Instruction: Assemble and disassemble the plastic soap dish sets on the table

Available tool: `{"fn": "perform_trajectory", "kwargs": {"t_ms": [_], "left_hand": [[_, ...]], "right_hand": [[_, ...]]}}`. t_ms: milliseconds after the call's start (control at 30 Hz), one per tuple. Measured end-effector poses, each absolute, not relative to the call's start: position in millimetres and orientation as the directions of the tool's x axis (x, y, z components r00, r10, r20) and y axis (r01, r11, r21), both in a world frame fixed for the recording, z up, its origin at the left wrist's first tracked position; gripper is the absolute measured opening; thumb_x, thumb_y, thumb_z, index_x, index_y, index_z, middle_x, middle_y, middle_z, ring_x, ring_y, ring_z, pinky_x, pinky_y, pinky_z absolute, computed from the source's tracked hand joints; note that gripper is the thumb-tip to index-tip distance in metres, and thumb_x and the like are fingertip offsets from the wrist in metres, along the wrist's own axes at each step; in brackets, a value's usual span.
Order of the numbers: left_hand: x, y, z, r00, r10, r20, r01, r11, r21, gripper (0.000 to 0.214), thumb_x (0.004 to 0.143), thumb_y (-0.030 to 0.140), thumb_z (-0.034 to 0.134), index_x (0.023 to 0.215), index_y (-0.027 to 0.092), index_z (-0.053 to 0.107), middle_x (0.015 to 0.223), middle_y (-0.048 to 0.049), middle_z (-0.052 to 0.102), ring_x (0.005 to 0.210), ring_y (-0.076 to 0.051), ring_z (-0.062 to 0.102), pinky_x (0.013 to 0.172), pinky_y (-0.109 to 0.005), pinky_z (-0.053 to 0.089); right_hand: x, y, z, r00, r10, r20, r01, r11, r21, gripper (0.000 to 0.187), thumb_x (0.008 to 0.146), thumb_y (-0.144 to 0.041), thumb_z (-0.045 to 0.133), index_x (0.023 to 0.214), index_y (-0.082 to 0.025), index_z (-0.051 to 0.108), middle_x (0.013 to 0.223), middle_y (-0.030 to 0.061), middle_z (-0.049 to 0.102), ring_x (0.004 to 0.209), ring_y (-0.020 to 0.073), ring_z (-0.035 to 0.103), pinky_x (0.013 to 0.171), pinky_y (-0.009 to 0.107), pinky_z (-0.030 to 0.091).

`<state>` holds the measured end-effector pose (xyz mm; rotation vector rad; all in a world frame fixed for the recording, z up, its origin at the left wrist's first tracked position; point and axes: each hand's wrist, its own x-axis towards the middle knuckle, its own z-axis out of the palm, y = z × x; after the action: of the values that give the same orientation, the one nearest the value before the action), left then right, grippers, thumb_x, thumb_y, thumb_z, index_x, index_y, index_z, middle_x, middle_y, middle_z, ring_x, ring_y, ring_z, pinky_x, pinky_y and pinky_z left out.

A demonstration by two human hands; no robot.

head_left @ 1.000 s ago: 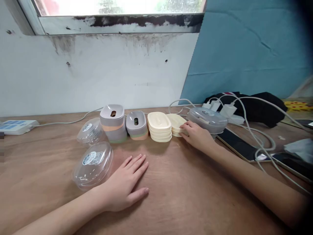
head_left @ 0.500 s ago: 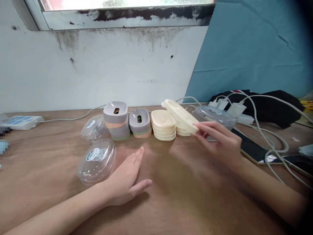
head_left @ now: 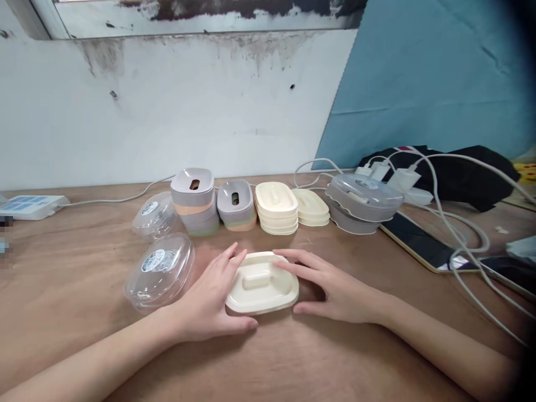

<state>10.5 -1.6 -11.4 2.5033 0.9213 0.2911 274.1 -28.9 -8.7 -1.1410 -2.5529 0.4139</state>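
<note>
A cream oval lid (head_left: pixel 260 282) lies flat on the wooden table (head_left: pixel 293 357) right in front of me. My left hand (head_left: pixel 209 301) cups its left edge, fingers curved along the rim. From the other side my right hand (head_left: pixel 330 285) holds its right edge, fingertips resting on top. Behind it, in a row along the wall, stand two stacks of cream lids (head_left: pixel 277 207) (head_left: pixel 312 207) and two stacks of grey containers with slotted tops (head_left: pixel 194 201) (head_left: pixel 237 204).
Two clear domed covers (head_left: pixel 161 271) (head_left: pixel 153 215) lie to the left. A grey lidded container (head_left: pixel 362 202) stands on the right, with white chargers and cables (head_left: pixel 439 206), a tablet (head_left: pixel 422 245) and a black cloth (head_left: pixel 456 173). A power strip (head_left: pixel 29 205) sits far left.
My right hand carried a cream lid from the right-hand stack down onto the table in front of me. My left hand closed in on its left edge.
</note>
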Motion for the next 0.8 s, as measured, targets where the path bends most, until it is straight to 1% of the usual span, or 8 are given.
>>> {"fn": "perform_trajectory", "kwargs": {"t_ms": [67, 133, 233, 333, 400, 500, 667, 800], "left_hand": [[10.6, -3.4, -13.0, 0.741, 0.671, 0.031, 0.580, -0.662, 0.475, 0.095, 0.072, 0.045, 0.063, 0.141, 0.013, 0.006, 0.148, -0.0207, 0.003, 0.136, -0.031, 0.002, 0.107, -0.050, 0.021], [10.8, -4.6, -15.1, 0.718, 0.695, 0.030, 0.603, -0.644, 0.470, 0.093, 0.074, 0.044, 0.061, 0.141, 0.011, 0.006, 0.147, -0.0215, 0.000, 0.136, -0.031, 0.002, 0.107, -0.049, 0.021], [11.6, -5.0, -16.9, 0.682, 0.728, 0.073, 0.616, -0.625, 0.479, 0.087, 0.077, 0.039, 0.059, 0.141, 0.012, 0.006, 0.147, -0.0211, 0.004, 0.136, -0.030, 0.009, 0.107, -0.048, 0.023], [12.1, -4.3, -16.8, 0.697, 0.708, 0.112, 0.590, -0.655, 0.472, 0.079, 0.079, 0.034, 0.056, 0.140, 0.014, 0.010, 0.144, -0.0191, 0.016, 0.134, -0.029, 0.018, 0.107, -0.047, 0.025], [12.0, -3.8, -16.6, 0.715, 0.687, 0.128, 0.575, -0.682, 0.452, 0.076, 0.080, 0.033, 0.055, 0.139, 0.014, 0.012, 0.144, -0.0186, 0.020, 0.133, -0.029, 0.019, 0.107, -0.046, 0.025], [11.2, -3.6, -17.0, 0.726, 0.672, 0.147, 0.567, -0.705, 0.426, 0.074, 0.080, 0.034, 0.054, 0.139, 0.013, 0.014, 0.143, -0.0184, 0.021, 0.133, -0.029, 0.018, 0.106, -0.045, 0.027], [10.0, -4.1, -19.0, 0.734, 0.660, 0.157, 0.561, -0.721, 0.407, 0.073, 0.081, 0.034, 0.054, 0.139, 0.017, 0.013, 0.143, -0.0173, 0.021, 0.133, -0.029, 0.019, 0.105, -0.047, 0.029], [10.3, -4.3, -19.1, 0.736, 0.662, 0.141, 0.570, -0.718, 0.401, 0.071, 0.081, 0.034, 0.053, 0.138, 0.014, 0.015, 0.144, -0.0194, 0.020, 0.133, -0.029, 0.018, 0.105, -0.047, 0.028]], "right_hand": [[274.9, -29.4, -12.4, -0.597, 0.791, 0.135, 0.706, 0.597, -0.381, 0.077, 0.079, -0.047, 0.058, 0.142, -0.023, 0.020, 0.145, 0.0124, 0.028, 0.129, 0.0274, 0.032, 0.102, 0.045, 0.034], [274.7, -29.4, -14.6, -0.574, 0.810, 0.123, 0.725, 0.572, -0.383, 0.079, 0.080, -0.047, 0.056, 0.143, -0.023, 0.015, 0.145, 0.0116, 0.028, 0.130, 0.0276, 0.030, 0.102, 0.046, 0.033], [273.4, -28.6, -15.0, -0.558, 0.816, 0.149, 0.721, 0.566, -0.399, 0.072, 0.081, -0.047, 0.054, 0.141, -0.023, 0.021, 0.142, 0.0113, 0.034, 0.128, 0.0269, 0.033, 0.101, 0.045, 0.035], [272.6, -28.1, -13.7, -0.548, 0.819, 0.170, 0.714, 0.564, -0.414, 0.068, 0.082, -0.046, 0.054, 0.139, -0.023, 0.027, 0.141, 0.0112, 0.035, 0.127, 0.0261, 0.035, 0.101, 0.044, 0.037], [272.2, -28.4, -12.7, -0.547, 0.820, 0.171, 0.714, 0.563, -0.415, 0.067, 0.082, -0.046, 0.054, 0.139, -0.023, 0.028, 0.141, 0.0115, 0.036, 0.127, 0.0260, 0.036, 0.100, 0.044, 0.037], [271.5, -28.7, -11.7, -0.545, 0.821, 0.172, 0.716, 0.562, -0.415, 0.066, 0.082, -0.046, 0.054, 0.139, -0.023, 0.029, 0.140, 0.0117, 0.037, 0.126, 0.0268, 0.036, 0.100, 0.045, 0.038], [270.9, -28.1, -12.0, -0.548, 0.818, 0.171, 0.716, 0.565, -0.409, 0.065, 0.082, -0.046, 0.053, 0.138, -0.022, 0.030, 0.141, 0.0114, 0.036, 0.127, 0.0260, 0.036, 0.100, 0.043, 0.038], [273.6, -28.5, -12.4, -0.563, 0.811, 0.160, 0.724, 0.577, -0.379, 0.068, 0.080, -0.047, 0.056, 0.138, -0.022, 0.030, 0.140, 0.0117, 0.036, 0.126, 0.0266, 0.036, 0.100, 0.045, 0.037]]}}
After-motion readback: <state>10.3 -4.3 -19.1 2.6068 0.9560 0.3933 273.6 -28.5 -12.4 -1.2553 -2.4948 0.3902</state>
